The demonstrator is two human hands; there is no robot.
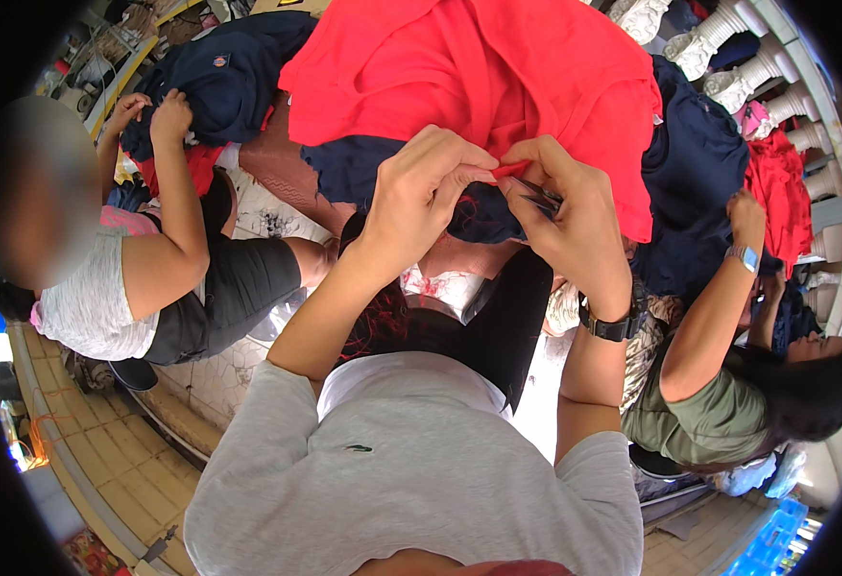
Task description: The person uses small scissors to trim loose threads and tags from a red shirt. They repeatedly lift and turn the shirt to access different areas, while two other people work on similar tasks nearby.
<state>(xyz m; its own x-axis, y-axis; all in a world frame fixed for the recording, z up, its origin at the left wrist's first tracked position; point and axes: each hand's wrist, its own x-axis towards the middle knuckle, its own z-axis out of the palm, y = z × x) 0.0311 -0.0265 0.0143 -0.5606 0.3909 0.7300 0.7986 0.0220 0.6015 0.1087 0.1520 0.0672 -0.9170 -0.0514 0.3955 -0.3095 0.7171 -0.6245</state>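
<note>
The left hand (421, 187) pinched a fold of the soft, draped red cloth garment (479, 72), held raised at chest level. The right hand (565, 206) gripped small dark metal snips (539, 198) at that fold, over crumpled navy garments (695, 163).

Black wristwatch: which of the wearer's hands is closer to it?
Right. The black wristwatch sits on the right wrist, just below the right hand. The left hand is off to the watch's left and higher, pinching the red garment.
</note>
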